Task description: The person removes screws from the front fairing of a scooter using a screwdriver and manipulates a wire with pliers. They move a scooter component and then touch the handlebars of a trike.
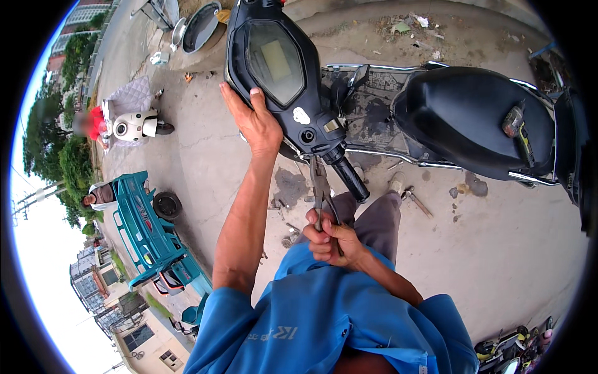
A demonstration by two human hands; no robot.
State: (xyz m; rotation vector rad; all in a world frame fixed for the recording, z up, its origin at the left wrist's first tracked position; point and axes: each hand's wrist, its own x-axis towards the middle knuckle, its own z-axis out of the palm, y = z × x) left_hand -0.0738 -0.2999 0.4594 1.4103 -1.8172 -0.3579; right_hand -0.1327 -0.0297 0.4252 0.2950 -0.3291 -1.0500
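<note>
My left hand lies with fingers stretched out along the edge of a black scooter's handlebar cover, beside its display panel. Closed round the handles of a pair of metal pliers is my right hand, held in front of my blue shirt. The pliers' jaws point up at the underside of the cover, close to the black handlebar grip. What the jaw tips touch, if anything, I cannot make out.
On the scooter's black seat rests a power tool. A hammer and several small tools lie on the concrete near my feet. A teal three-wheeler and a person on a white scooter are off to the left.
</note>
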